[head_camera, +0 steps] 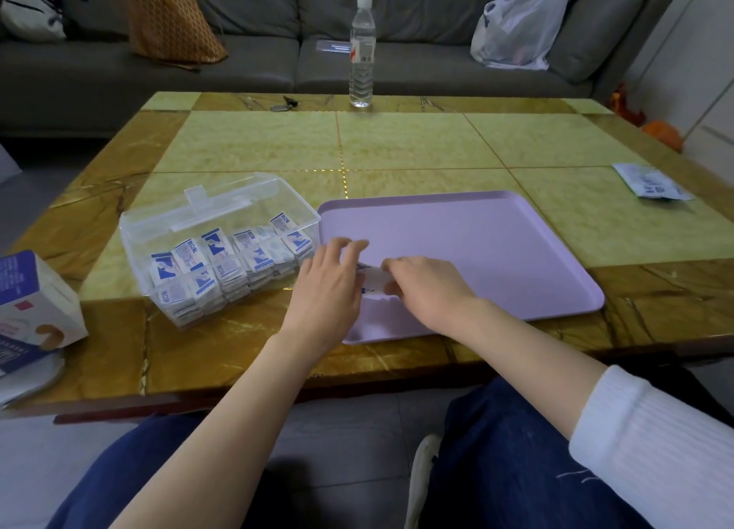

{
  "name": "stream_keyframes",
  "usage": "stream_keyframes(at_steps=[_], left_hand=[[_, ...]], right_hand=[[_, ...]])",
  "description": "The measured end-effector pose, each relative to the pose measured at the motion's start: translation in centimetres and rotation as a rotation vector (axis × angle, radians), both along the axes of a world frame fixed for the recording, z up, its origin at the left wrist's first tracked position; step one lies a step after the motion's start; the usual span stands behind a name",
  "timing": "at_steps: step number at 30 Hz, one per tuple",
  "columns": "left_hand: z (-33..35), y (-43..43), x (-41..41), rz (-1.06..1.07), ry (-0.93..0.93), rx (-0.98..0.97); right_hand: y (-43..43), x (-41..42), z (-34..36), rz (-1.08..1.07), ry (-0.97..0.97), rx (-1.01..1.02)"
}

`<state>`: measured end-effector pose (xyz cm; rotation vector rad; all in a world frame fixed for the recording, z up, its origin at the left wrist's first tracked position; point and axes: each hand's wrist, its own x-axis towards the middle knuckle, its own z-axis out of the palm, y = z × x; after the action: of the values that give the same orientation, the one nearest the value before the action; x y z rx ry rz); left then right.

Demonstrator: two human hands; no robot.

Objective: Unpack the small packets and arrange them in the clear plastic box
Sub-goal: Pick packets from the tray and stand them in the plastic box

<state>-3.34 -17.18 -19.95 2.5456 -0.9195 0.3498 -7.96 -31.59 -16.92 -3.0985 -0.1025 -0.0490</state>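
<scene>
The clear plastic box on the table is already holding rows of stacked packets. The right hand is pinching one small white-and-blue packet over the lilac plastic tray; the left hand is meeting it, grip hidden. Little seems left.

A white ribbed knit sleeve covers the right upper arm, its thick cuff ending near the elbow; the forearm below it is bare. The left arm is bare along all that shows. The left hand and right hand are bare too. Dark blue trousers cover both legs, with a few pale thread-like marks on the right thigh
</scene>
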Motion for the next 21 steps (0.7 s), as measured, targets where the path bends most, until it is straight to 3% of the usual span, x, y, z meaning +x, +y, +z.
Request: stream_keyframes(at_steps=[4, 7, 12, 15, 18, 21], left_hand=[[-1.1, -0.6, -0.4, 0.006, -0.044, 0.256], [-1.3, -0.6, -0.5, 0.029, -0.048, 0.37], [-1.3, -0.7, -0.2, -0.054, 0.172, 0.206], [-1.1, -0.9, -0.4, -0.064, 0.292, 0.068], [-0.8, -0.9, -0.5, -0.038, 0.23, 0.029], [-0.4, -0.2, 0.2, 0.056, 0.071, 0.113]], right_hand=[[-0.2, -0.1, -1.3, 0.002, 0.05, 0.022], [-0.9, -0.1, -2.2, -0.126, 0.096, 0.234], [-0.1, -0.4, -3.1, -0.175, -0.01, 0.593], [0.8, -0.3, -3.2, -0.14, -0.027, 0.658], [0.8, 0.0, -3.3, -0.176, -0.045, 0.622], [0.4, 0.0, -3.2, -0.259, -0.098, 0.559]])
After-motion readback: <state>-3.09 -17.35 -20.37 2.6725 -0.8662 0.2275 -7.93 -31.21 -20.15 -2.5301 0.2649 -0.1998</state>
